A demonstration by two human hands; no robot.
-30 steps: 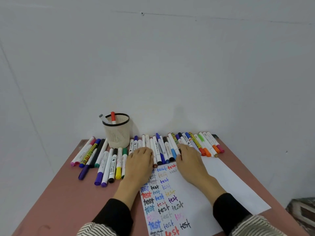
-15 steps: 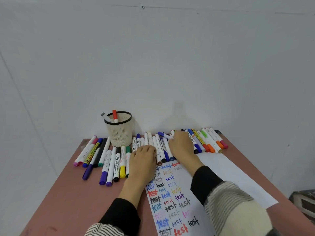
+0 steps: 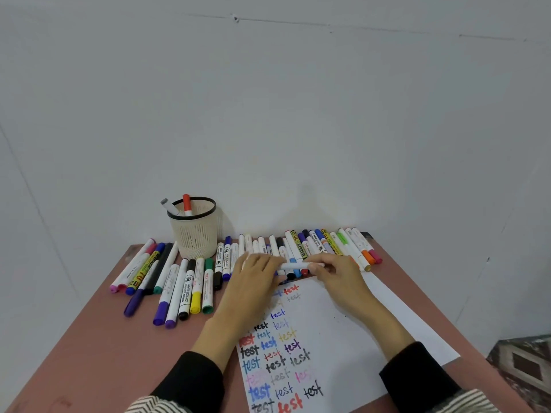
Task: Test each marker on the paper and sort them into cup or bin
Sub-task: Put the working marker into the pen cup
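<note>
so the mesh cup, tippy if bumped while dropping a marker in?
Probably somewhat. The cup looks like light mesh, taller than wide, holding only two markers, so little ballast. Both lean on the rim, which may shift weight off-centre. It stands among loose markers on the table, so it would likely slide before toppling.

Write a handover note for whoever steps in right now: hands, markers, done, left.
Both the left hand and right hand hold one white marker level, above the top edge of the paper. Whether it is uncapped cannot be told.
Cup holds two markers, one red-capped, one grey-capped.
Paper carries many "test" words.
Left: test the held marker, sort it, then work through the rows of markers on the table. No bin in view.
</note>
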